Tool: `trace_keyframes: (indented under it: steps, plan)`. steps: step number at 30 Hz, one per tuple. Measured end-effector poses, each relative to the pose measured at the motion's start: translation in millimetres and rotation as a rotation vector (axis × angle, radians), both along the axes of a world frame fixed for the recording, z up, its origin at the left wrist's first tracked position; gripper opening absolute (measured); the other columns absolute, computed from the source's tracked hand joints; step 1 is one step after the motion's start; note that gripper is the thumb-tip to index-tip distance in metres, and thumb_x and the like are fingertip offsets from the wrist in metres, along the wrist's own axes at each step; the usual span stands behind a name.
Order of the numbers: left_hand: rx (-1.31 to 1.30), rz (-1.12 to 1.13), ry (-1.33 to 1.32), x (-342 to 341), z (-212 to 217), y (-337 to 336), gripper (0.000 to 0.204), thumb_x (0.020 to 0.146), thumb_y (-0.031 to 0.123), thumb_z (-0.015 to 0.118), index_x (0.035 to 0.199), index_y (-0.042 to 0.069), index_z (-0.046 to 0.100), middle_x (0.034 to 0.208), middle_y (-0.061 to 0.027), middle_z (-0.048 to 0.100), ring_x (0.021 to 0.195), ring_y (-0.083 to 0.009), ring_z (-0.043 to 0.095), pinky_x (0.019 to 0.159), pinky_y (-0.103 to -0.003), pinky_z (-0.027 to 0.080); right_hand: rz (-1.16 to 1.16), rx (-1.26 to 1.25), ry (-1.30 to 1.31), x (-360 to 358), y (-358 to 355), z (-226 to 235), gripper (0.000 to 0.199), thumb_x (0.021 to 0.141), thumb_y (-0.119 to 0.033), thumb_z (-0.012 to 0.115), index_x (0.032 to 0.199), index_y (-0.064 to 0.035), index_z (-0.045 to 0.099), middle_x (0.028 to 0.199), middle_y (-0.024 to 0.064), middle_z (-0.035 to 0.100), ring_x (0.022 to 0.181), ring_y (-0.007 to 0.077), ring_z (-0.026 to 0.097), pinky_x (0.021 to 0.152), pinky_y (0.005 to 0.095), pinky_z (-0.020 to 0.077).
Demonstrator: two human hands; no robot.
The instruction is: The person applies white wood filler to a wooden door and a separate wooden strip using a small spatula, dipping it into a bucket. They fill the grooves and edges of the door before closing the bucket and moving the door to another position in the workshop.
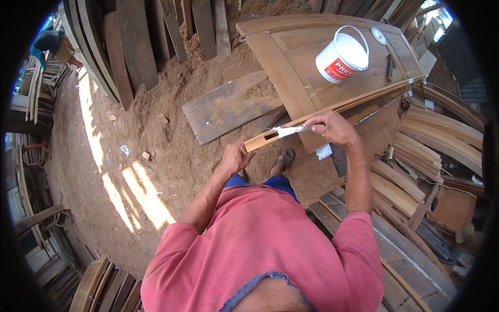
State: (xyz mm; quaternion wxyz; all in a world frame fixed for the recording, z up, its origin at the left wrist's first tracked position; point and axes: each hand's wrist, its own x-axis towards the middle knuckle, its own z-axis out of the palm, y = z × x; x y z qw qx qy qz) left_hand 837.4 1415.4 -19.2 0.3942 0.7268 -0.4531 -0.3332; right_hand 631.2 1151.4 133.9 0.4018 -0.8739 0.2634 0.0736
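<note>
My left hand [236,157] is closed around the near end of a long wooden rail [254,143], which has a dark rectangular slot cut into it. The rail runs up and right along the edge of a wooden panel [291,67]. Between the finger and thumb of my right hand [332,127] is a thin applicator [300,128]; its exact kind is unclear. White paste [285,131] coats its tip and lies against the rail just past the slot. On the panel stands a white bucket [325,56] with a red label and a raised handle.
Beyond the bucket lie a round white disc [379,36] and a dark slender tool [390,67]. A broad plank [223,112] rests on the sawdust-covered ground. Curved boards [442,130] are stacked at right, more planks [135,41] at the back. Another person [49,41] bends at far left.
</note>
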Motion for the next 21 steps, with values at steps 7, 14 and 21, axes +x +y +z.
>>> trace_keyframes:
  steps: [7, 14, 21]
  plan:
    - [-0.018, 0.045, -0.057, -8, 4, 2, 0.042, 0.085, 0.021, 0.077, 0.124, 0.015, 0.062, 0.104, -0.0183, 0.071, 0.095, -0.042, 0.068, 0.079, -0.049, 0.056, 0.177, -0.414, 0.141, 48, 47, 8, 0.022, 0.081, -0.01, 0.063, 0.097, -0.0074, 0.079, 0.088, 0.0238, 0.071, 0.091, 0.038, 0.07, 0.083, 0.0465, 0.0522]
    - [-0.114, -0.027, -0.192, -16, -9, 10, 0.054, 0.076, 0.008, 0.075, 0.127, 0.015, 0.058, 0.114, -0.0168, 0.069, 0.104, -0.0406, 0.066, 0.084, -0.05, 0.055, 0.309, -0.697, 0.479, 54, 86, -15, 0.017, 0.072, -0.005, 0.069, 0.086, -0.0078, 0.079, 0.086, 0.0222, 0.072, 0.091, 0.037, 0.071, 0.077, 0.0474, 0.0548]
    - [-0.109, -0.075, -0.189, -12, -6, 10, 0.057, 0.073, 0.002, 0.072, 0.127, 0.014, 0.057, 0.116, -0.0146, 0.068, 0.105, -0.0396, 0.065, 0.084, -0.051, 0.054, 0.249, -0.472, 0.586, 71, 104, 27, 0.016, 0.075, -0.009, 0.068, 0.088, -0.0057, 0.077, 0.095, 0.0206, 0.073, 0.097, 0.0381, 0.071, 0.08, 0.047, 0.0556]
